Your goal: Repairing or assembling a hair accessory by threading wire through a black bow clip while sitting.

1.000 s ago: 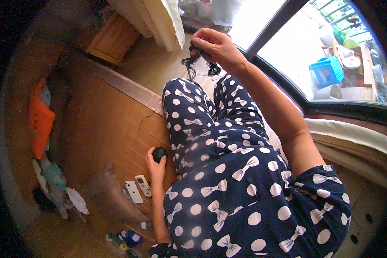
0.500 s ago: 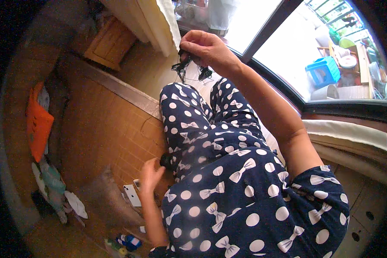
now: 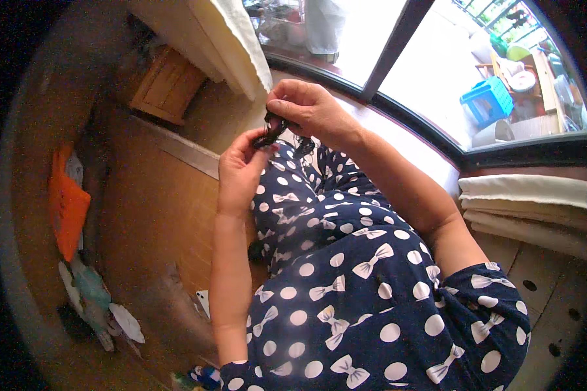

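Holds black thread (image 3: 272,130) between both hands: pinched at its far end in right hand (image 3: 316,117), thumb to finger; caught lower, nearer left, in left hand's (image 3: 239,173) fingertips. Dangles loose strands over trousers (image 3: 284,197), well apart from phone (image 3: 203,301) at near left.

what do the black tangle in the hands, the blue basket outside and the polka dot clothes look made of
The black tangle: probably thread or yarn, given its fine, looping strands; finish and fibre are unclear. The blue basket: likely moulded plastic, evenly coloured, with a perforated-looking side. The polka-dot clothes: soft, matte printed fabric, judging by the creases and drape.
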### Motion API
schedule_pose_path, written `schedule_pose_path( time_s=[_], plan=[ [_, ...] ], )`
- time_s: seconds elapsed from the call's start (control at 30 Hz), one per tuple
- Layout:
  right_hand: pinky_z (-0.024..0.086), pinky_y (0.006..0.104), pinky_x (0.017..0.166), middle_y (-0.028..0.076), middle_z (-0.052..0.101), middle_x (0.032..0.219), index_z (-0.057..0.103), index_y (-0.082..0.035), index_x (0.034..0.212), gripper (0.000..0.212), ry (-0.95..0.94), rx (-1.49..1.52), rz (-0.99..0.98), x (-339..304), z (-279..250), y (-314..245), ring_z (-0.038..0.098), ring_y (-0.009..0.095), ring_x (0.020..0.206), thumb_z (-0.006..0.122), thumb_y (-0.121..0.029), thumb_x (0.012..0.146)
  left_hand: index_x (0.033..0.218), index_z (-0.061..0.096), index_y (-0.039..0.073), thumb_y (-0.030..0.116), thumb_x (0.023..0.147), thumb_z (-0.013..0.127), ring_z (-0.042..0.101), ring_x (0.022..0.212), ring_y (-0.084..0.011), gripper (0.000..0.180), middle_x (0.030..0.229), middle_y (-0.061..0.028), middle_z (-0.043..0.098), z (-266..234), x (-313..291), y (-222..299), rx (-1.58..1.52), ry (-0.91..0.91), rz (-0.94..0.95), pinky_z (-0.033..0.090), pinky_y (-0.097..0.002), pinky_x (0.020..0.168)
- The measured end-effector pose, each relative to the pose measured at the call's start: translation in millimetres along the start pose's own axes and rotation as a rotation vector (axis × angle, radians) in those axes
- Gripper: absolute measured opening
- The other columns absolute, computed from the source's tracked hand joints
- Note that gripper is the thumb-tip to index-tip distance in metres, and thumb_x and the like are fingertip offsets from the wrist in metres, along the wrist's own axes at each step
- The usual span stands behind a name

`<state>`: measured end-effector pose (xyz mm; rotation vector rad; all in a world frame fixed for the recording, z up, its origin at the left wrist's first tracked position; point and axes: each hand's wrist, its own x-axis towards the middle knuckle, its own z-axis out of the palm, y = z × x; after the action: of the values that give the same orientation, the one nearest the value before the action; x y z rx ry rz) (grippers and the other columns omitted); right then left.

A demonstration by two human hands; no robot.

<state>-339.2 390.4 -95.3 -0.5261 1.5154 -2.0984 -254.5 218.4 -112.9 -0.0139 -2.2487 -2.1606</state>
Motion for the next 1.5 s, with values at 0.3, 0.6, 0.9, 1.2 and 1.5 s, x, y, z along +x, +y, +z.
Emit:
schedule_pose_path(
  time_s=[0.3,0.6,0.9,1.2,1.5],
  plan=[
    [0.042,0.0203,0.070,0.002,0.060,0.099,0.056,-0.004,0.119,0.036,-0.124,-0.218,0.150,-29,-36,22,0.052,0.006,0.082,0.062,-0.026,0.091,0.099,0.062,0.004,0.020,0.098,0.047,0.060,0.056,-0.0122,0.021,0.074,-0.0052,0.066,-3,3,-9,-0.212,-0.112,-0.345,0.051,-0.0235,0.055],
    [0.043,0.0227,0.067,-0.004,0.056,0.078,0.063,0.001,0.100,0.024,-0.132,-0.313,0.239,-31,-32,51,0.051,0.007,0.074,0.058,-0.021,0.092,0.098,0.061,0.001,0.023,0.100,0.041,0.059,0.055,-0.0120,0.030,0.075,-0.0082,0.066,0,6,-37,-0.333,-0.188,-0.383,0.049,-0.0219,0.055],
    [0.036,0.0180,0.054,-0.006,0.057,0.074,0.065,-0.003,0.089,0.023,-0.103,-0.126,0.299,-32,-35,48,0.047,0.002,0.064,0.058,-0.025,0.093,0.095,0.060,0.002,0.021,0.098,0.046,0.060,0.060,-0.0135,0.024,0.075,-0.0082,0.066,6,0,-34,-0.456,-0.185,-0.466,0.049,-0.0234,0.055],
    [0.037,0.0176,0.056,-0.004,0.063,0.078,0.066,-0.006,0.088,0.023,0.000,-0.109,0.314,-32,-43,71,0.051,0.003,0.067,0.054,-0.025,0.092,0.096,0.059,0.005,0.008,0.090,0.055,0.060,0.060,-0.0130,0.008,0.075,-0.0082,0.065,7,-3,-60,-0.608,-0.143,-0.398,0.048,-0.0230,0.055],
    [0.036,0.0179,0.060,-0.003,0.065,0.081,0.066,-0.009,0.087,0.019,0.236,-0.069,0.267,-32,-49,71,0.052,0.003,0.071,0.050,-0.018,0.090,0.095,0.060,0.004,0.010,0.090,0.056,0.052,0.049,-0.0095,0.009,0.069,-0.0069,0.064,2,-10,-56,-0.469,0.000,-0.390,0.042,-0.0196,0.048]
  ],
)
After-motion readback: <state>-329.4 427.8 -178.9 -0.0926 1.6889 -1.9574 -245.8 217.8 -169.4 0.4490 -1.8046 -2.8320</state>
